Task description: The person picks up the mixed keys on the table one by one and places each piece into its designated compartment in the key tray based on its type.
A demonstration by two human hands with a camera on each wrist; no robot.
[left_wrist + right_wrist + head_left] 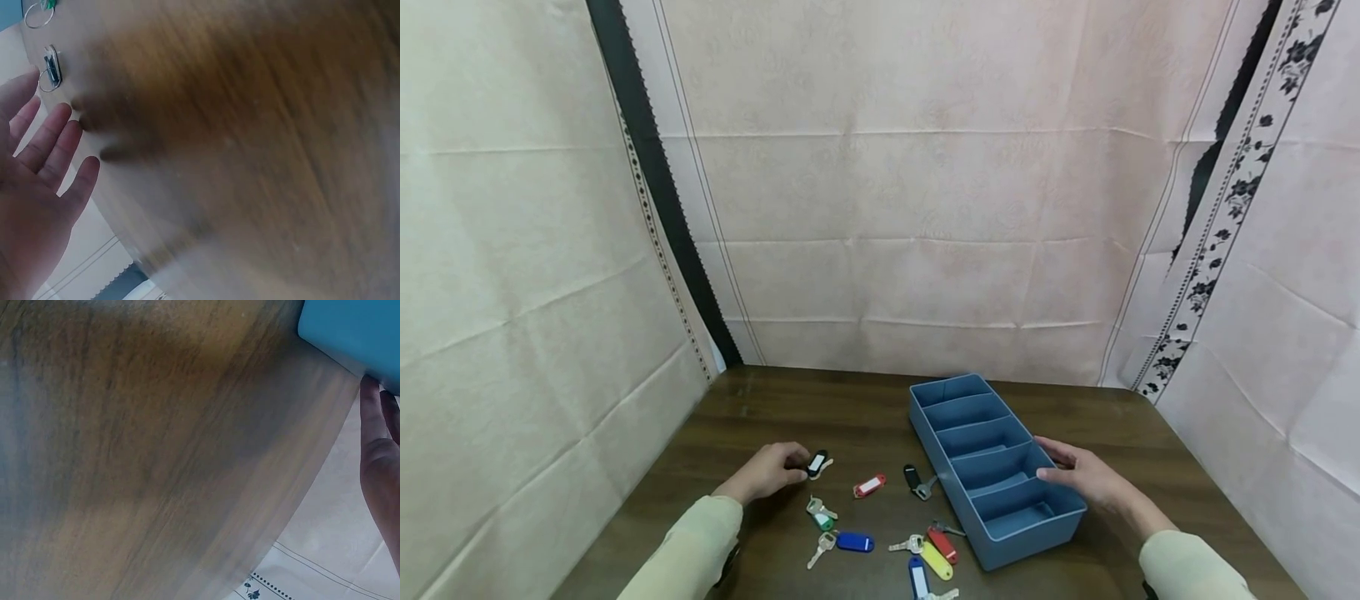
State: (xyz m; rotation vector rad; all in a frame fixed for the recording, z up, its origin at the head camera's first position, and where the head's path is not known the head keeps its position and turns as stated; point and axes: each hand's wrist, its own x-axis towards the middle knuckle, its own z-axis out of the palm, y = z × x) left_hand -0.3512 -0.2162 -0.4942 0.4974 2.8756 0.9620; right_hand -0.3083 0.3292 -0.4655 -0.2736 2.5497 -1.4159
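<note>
My left hand [772, 472] is beside a black key tag [817, 462] with a key on it. In the left wrist view its fingers are loosely spread, apart from the tag [52, 67]. My right hand [1086, 477] grips the right side of a blue divided box [1022, 550], thumb over the rim and fingers against the outer wall. In the right wrist view, fingertips [370, 387] meet the box wall [350, 331]. The box's compartments show no contents. Between hand and box lie a red tag [869, 486] and another black tag [912, 477] with a key.
Nearer me lie a green tag [823, 521], a blue tag [854, 542], a red tag [942, 543], a yellow tag [936, 562] and another blue tag [918, 577], with keys among them. Pale cloth [887, 275] hangs behind the brown wooden table [820, 400] and on both sides.
</note>
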